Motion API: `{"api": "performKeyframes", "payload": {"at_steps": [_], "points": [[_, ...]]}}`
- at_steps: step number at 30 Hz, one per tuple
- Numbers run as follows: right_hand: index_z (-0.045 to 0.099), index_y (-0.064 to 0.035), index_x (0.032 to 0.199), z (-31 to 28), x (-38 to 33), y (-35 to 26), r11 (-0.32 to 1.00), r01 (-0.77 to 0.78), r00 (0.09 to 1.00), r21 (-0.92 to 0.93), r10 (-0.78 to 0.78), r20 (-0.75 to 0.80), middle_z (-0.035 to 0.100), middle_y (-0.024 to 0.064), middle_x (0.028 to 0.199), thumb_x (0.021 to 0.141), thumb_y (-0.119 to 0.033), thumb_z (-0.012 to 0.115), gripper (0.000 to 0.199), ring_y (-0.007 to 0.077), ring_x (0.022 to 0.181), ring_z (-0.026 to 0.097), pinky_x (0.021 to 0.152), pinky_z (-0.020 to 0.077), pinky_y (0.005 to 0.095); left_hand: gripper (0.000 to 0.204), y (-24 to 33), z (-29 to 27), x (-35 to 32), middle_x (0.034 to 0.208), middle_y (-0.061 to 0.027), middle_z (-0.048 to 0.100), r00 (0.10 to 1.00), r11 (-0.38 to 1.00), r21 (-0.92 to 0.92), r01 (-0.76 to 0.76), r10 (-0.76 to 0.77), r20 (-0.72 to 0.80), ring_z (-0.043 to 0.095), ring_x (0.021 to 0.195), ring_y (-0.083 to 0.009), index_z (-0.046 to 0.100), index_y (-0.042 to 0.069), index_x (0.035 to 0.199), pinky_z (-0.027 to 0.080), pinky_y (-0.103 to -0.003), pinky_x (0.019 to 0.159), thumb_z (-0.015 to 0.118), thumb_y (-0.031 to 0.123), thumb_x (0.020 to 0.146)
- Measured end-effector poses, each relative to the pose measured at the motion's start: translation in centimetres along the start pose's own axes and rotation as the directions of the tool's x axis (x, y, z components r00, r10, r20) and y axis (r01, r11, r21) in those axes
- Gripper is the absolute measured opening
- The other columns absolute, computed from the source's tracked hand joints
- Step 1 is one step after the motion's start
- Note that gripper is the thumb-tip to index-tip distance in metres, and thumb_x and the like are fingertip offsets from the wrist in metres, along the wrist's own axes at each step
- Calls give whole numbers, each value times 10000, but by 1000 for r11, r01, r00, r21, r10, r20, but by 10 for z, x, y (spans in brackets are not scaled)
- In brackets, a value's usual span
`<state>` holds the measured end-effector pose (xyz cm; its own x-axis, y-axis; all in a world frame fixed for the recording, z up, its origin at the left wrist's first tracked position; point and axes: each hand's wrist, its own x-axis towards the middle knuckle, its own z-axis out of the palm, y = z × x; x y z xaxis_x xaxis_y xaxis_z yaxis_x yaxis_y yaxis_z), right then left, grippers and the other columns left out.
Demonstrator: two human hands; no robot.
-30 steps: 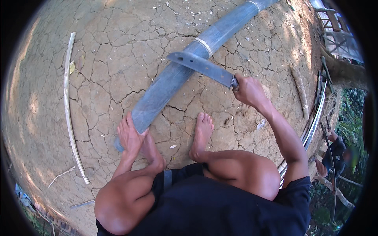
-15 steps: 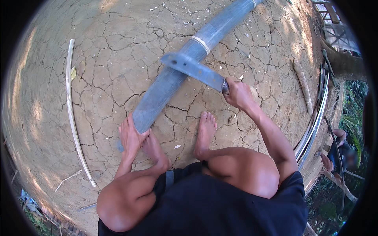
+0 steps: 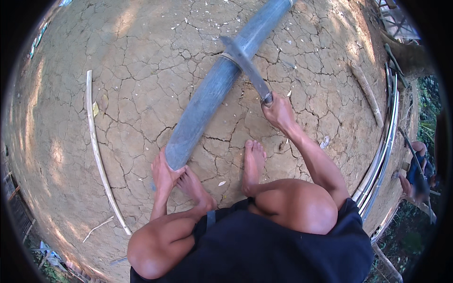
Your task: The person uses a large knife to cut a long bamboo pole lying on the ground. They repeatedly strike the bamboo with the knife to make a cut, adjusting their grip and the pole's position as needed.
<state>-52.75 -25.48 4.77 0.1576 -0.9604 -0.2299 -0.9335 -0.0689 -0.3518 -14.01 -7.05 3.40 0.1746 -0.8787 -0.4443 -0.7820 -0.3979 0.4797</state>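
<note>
The bamboo pole (image 3: 203,108) lies slantwise on the ground in front of you, its near end by your left foot (image 3: 193,186) and its far end running out at the top of the view. A pale ring circles it partway up. Your fingers cover part of the near end, so you cannot tell from here whether it is hollow or holds anything.

Your left hand (image 3: 164,173) grasps that near end, with the thumb toward your foot. Your right hand (image 3: 280,113) is clenched around the handle of a machete (image 3: 247,66). The blade, slightly blurred, crosses above the pole at the ring, its tip just past the pole's left edge; whether it touches the surface, you cannot tell. Your right foot (image 3: 254,162) is planted bare on the ground, to the right of the pole's near end.

The cracked earth (image 3: 141,85) around you is sprinkled with small pale chips. Well to your left lies a long, curved pale strip (image 3: 96,146), with a yellow leaf (image 3: 96,109) just beside its upper part and a forked twig (image 3: 97,229) near its lower end. To your right lie a short, thick stick (image 3: 367,94) and, farther out, a bunch of long strips (image 3: 384,146). Near the right rim, a person in dark clothing (image 3: 417,165) is partly visible beyond a slender dark stick.
</note>
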Motion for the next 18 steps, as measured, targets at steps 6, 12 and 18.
{"api": "performKeyframes", "payload": {"at_steps": [6, 12, 18], "points": [[578, -26, 929, 12, 8, 2, 999, -32, 991, 36, 36, -128, 668, 242, 722, 839, -169, 646, 182, 444, 690, 668, 653, 548, 521, 1019, -3, -3, 8, 1277, -209, 604, 1000, 999, -41, 1, 0, 22, 551, 1214, -377, 468, 29, 1405, 406, -486, 1030, 918, 380, 561], [609, 6, 1038, -8, 10, 27, 934, 331, 938, -133, -309, 159, 681, 286, 767, 870, -175, 608, 247, 455, 726, 686, 701, 551, 531, 953, -10, -5, 15, 1272, -217, 606, 997, 985, -172, -28, 40, 61, 558, 1191, -398, 527, 72, 1369, 411, -483, 1029, 924, 365, 554], [606, -28, 1005, 6, 14, 5, 987, 160, 985, -23, -158, 70, 691, 235, 785, 819, -170, 645, 238, 416, 714, 686, 651, 541, 519, 970, -14, -12, 17, 1190, -169, 549, 997, 997, -56, -44, 47, 56, 506, 1179, -374, 518, 58, 1376, 414, -458, 1027, 942, 275, 531]]}}
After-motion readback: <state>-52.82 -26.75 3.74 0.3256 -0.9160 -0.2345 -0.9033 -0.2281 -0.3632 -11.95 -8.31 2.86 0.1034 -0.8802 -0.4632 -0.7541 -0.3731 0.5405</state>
